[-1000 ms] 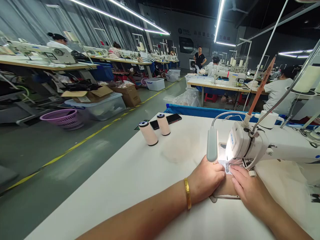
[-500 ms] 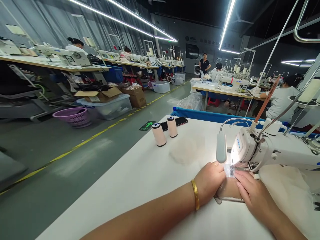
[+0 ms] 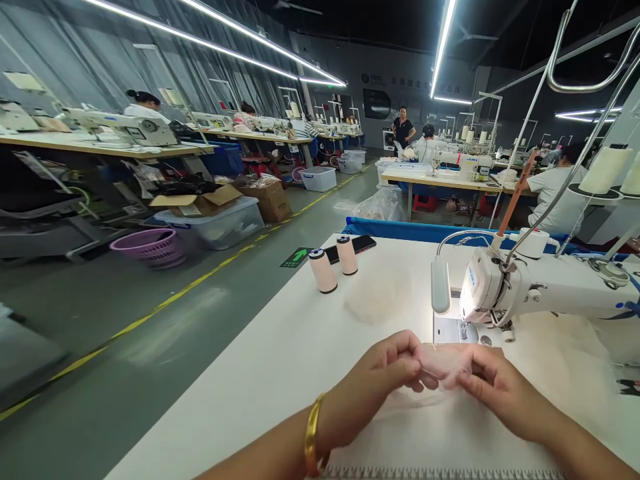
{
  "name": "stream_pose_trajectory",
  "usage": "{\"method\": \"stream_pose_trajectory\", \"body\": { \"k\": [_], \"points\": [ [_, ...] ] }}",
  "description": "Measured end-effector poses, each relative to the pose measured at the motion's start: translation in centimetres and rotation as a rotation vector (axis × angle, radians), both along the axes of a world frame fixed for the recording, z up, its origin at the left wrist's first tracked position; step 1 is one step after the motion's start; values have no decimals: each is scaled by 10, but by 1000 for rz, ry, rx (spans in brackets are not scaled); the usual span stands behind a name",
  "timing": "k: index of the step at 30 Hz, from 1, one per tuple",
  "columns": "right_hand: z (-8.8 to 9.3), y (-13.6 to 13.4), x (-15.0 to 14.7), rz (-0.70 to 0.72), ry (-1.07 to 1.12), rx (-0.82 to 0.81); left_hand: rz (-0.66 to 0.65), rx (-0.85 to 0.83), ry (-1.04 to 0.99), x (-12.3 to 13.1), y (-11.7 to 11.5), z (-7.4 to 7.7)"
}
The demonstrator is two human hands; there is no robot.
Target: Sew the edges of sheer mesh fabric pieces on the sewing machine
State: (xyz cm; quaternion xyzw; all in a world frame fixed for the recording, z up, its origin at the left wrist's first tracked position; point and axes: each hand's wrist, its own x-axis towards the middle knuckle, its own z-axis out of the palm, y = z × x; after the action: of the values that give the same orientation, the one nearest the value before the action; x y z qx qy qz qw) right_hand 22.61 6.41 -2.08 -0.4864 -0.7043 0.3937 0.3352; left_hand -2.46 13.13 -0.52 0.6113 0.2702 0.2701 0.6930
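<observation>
A cut-off sewing machine point(image 3: 575, 290) is standing near, a bin point(image 3: 227, 223) is supporting a carton point(image 3: 173, 201) of dark material point(image 3: 189, 184), a basket point(image 3: 155, 252) is obscuring any contents, and left hand point(image 3: 383, 375) and right hand point(image 3: 506, 388) are pinching half-hidden sheer fabric point(image 3: 445, 362) before the machine.

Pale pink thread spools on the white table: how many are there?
2: the left spool near the edge of the table, the right spool slightly farther back, by the phone.

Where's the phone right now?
In the head view, the black phone lies near the far left corner of the white table, just behind two peach thread cones.
</observation>
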Motion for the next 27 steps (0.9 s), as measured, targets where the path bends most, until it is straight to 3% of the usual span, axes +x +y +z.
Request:
{"method": "stream_pose_trajectory", "body": {
  "k": [3, 6, 18, 24, 27],
  "points": [
    [4, 5, -4, 5, 324, -224, -4, -274, -94, -5, 0, 0],
    [0, 8, -4, -9, 379, -284, -43, -343, -124, -3, -1, 0],
    [-1, 1, 4, -57, 348, -257, 76, -147, 44, 20, 7, 0],
    [0, -1, 19, 296, 258, -442, 23, -144, 71, 39, 16, 10],
    [5, 2, 23, 275, 207, -343, -45, -137, 144, 49, 19, 11]
  ]
}}
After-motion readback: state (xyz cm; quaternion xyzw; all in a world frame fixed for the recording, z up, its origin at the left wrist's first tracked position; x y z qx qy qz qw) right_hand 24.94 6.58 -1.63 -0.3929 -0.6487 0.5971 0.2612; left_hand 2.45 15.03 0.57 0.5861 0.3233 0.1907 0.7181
